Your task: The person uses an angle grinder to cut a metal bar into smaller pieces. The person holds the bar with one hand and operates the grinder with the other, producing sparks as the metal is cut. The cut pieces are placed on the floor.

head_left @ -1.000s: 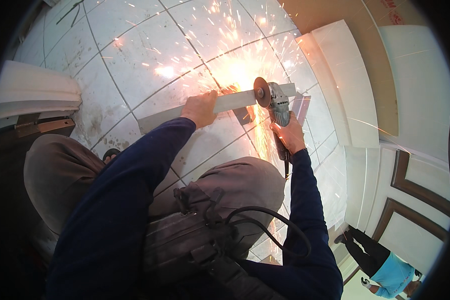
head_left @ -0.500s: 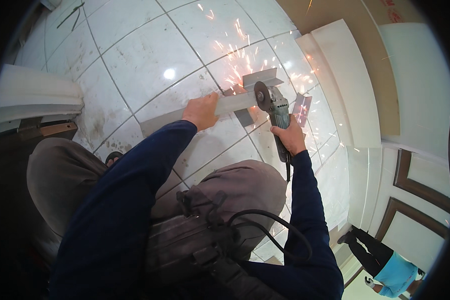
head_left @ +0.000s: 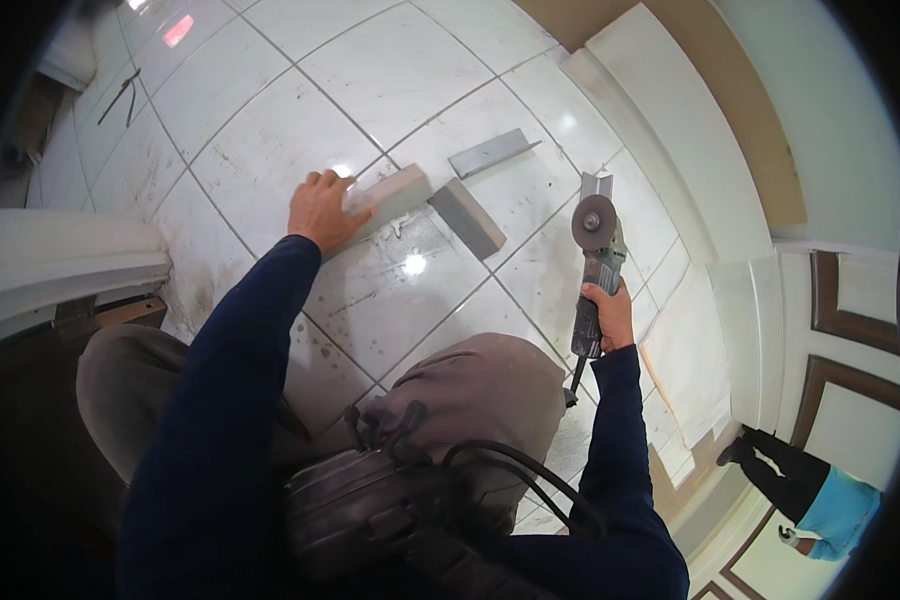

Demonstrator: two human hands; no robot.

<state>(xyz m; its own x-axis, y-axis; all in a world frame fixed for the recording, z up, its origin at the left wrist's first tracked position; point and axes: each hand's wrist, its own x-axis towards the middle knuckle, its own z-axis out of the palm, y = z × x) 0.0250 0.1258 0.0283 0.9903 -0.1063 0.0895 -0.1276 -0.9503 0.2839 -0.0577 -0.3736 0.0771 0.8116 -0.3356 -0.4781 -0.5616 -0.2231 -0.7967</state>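
My left hand [head_left: 320,210] is closed over a pale grey metal profile [head_left: 398,192] lying on the tiled floor, its thumb on the near side. Much of the profile's left part is hidden under the hand and sleeve. In my right hand [head_left: 613,312] is an angle grinder [head_left: 600,275], gripped by its body, with a brown disc [head_left: 595,222] at the far end. The grinder is apart from the profile. Just right of the profile's end lies a darker grey cut piece [head_left: 470,222], with an angled metal piece [head_left: 494,153] beyond it. Another short metal piece [head_left: 597,186] shows just past the disc.
White panels [head_left: 670,120] stand along the right, beside a brown board [head_left: 770,130]. A white moulded edge [head_left: 70,255] is at the left. Dark cables [head_left: 530,460] loop near my right arm. Another person in a blue top [head_left: 838,510] stands at the lower right.
The sparks are gone. My right hand has carried the grinder right, away from the profile. My left hand has shifted left, and the profile's end now lies farther left.
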